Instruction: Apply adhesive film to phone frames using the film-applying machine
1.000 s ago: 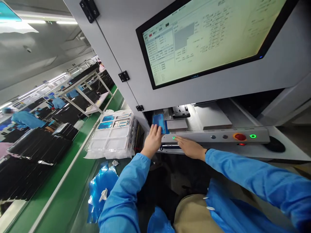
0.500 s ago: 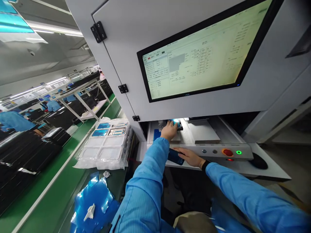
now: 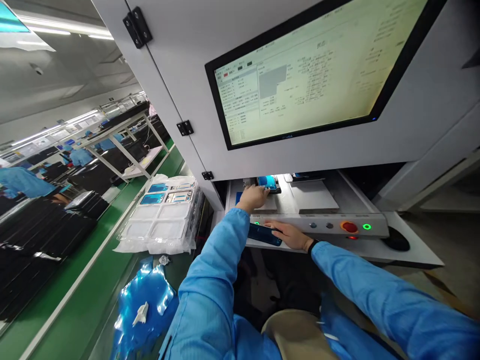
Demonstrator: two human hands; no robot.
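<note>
My left hand [image 3: 253, 198] is at the front edge of a small dark fixture [image 3: 278, 189] inside the machine opening. Its fingers are bent and close together, and what lies under the tips is hidden. In the fixture sits a flat part with shiny blue film [image 3: 266, 181], just beyond those fingers. My right hand [image 3: 293, 236] grips the right end of a dark, phone-shaped panel [image 3: 264, 234]. It holds the panel in front of the machine's button strip, below my left hand.
A monitor [image 3: 307, 80] hangs above the opening. Right along the strip are a red button [image 3: 349, 227] and a green-lit one [image 3: 366, 227]. To the left stand stacked white trays [image 3: 165, 227] with framed parts; crumpled blue film [image 3: 144, 310] lies nearer. Far left, people in blue work.
My left hand has drawn back from the blue-filmed part toward the fixture's front left, uncovering more of it. The right hand still holds the dark panel. The view has shifted slightly.
</note>
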